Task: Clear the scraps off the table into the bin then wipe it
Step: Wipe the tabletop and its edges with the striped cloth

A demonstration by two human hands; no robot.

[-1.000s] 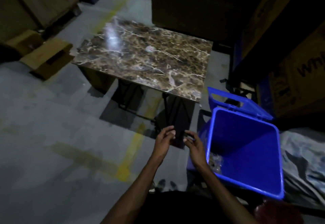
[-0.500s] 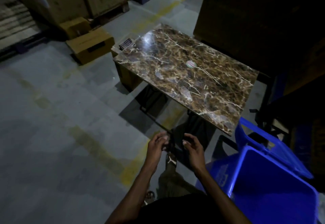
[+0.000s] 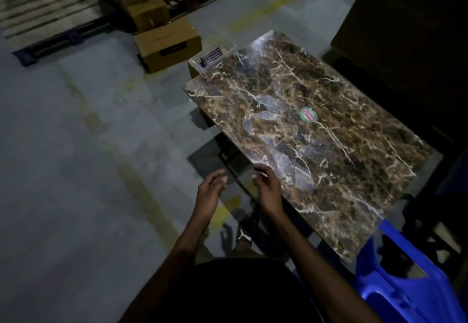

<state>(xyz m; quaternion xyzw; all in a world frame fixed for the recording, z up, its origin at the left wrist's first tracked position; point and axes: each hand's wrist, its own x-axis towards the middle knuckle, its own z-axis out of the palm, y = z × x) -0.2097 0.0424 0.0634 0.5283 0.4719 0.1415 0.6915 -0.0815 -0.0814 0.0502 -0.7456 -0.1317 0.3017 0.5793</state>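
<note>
While both hands point(image 3: 211, 188) point(image 3: 268, 185) hang loose-fingered, empty of grip, the marble table point(image 3: 316, 132) gleams above grey floor point(image 3: 76, 158).

Bin point(image 3: 405, 294) right of table point(image 3: 329, 170); tray point(image 3: 212, 55) and box point(image 3: 167, 43) behind.

The head camera looks steeply down and forward, close over the table point(image 3: 316, 132) edge.

1 table point(image 3: 329, 130), 1 sticker point(image 3: 308, 114), 1 blue bin point(image 3: 405, 289), 2 cardboard boxes point(image 3: 167, 43) (floor), 2 hands point(image 3: 211, 188).
</note>
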